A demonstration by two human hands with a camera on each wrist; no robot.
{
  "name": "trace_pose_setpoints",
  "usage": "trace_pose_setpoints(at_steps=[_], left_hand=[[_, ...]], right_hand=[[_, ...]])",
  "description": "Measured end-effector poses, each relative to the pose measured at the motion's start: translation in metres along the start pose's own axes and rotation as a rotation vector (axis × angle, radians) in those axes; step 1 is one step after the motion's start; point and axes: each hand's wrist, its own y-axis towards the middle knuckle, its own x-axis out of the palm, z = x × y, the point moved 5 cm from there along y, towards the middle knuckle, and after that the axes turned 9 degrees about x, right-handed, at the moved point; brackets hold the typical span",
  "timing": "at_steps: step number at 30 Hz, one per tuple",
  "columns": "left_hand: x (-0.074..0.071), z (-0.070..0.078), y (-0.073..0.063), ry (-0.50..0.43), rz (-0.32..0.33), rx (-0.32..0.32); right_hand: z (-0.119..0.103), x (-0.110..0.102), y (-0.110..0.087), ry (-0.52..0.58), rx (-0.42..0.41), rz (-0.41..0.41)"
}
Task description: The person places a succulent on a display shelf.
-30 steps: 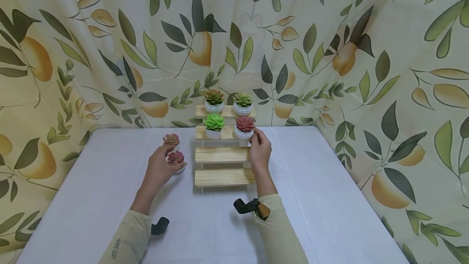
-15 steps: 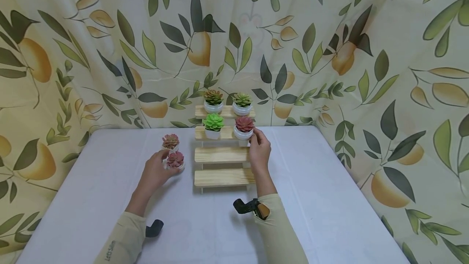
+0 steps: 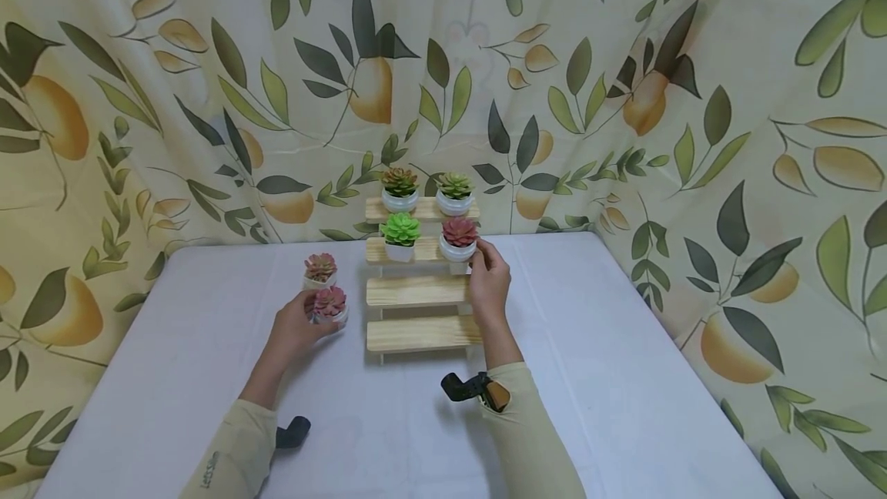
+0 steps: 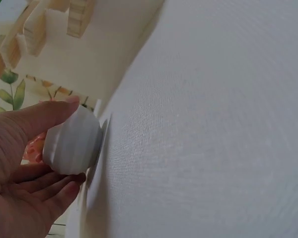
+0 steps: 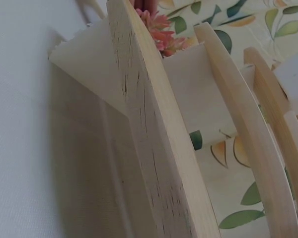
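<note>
On the left part of the table, my left hand (image 3: 294, 326) holds a small potted succulent (image 3: 329, 303) with pinkish-red leaves. Its ribbed white pot (image 4: 73, 141) sits between thumb and fingers in the left wrist view, down at the tabletop. A second pinkish succulent (image 3: 320, 268) stands just behind it. My right hand (image 3: 490, 283) grips the right side of a white pot with a dark red succulent (image 3: 459, 237), on the second-highest step of the wooden stand (image 3: 419, 293). The fingertips there are partly hidden. No part of that hand shows clearly in the right wrist view.
Left of the dark red plant is a bright green succulent (image 3: 400, 233). The top step carries a brownish-green succulent (image 3: 399, 187) and a green one (image 3: 454, 191). Two lower steps are bare wood. A leaf-patterned curtain (image 3: 443, 98) hangs behind the white table (image 3: 589, 376).
My left hand has drawn back slightly and lowered its fingers around the front pinkish succulent's pot, uncovering more of the plant behind. My right hand stays at the dark red succulent.
</note>
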Motion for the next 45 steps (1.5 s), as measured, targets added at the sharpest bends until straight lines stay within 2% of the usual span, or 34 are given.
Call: trace_pose_setpoints(at_steps=[11, 26, 31, 35, 41, 45], left_hand=[[0.003, -0.001, 0.003, 0.055, 0.008, 0.005], [0.000, 0.005, 0.001, 0.032, 0.055, 0.042], [-0.005, 0.009, 0.000, 0.003, 0.060, 0.030], [-0.010, 0.015, -0.001, 0.012, 0.066, 0.040], [-0.018, 0.031, -0.002, 0.015, 0.088, 0.111], [-0.022, 0.042, -0.004, -0.015, 0.084, 0.111]], right_hand=[[-0.002, 0.000, -0.001, -0.023, -0.007, -0.004], [-0.004, 0.001, -0.001, -0.017, -0.005, -0.008], [-0.004, 0.001, -0.001, -0.022, 0.001, -0.008], [-0.003, 0.001, -0.001, -0.018, 0.003, -0.015], [-0.003, 0.001, -0.001, -0.014, 0.000, -0.024], [-0.002, 0.001, 0.000, -0.010, 0.003, -0.021]])
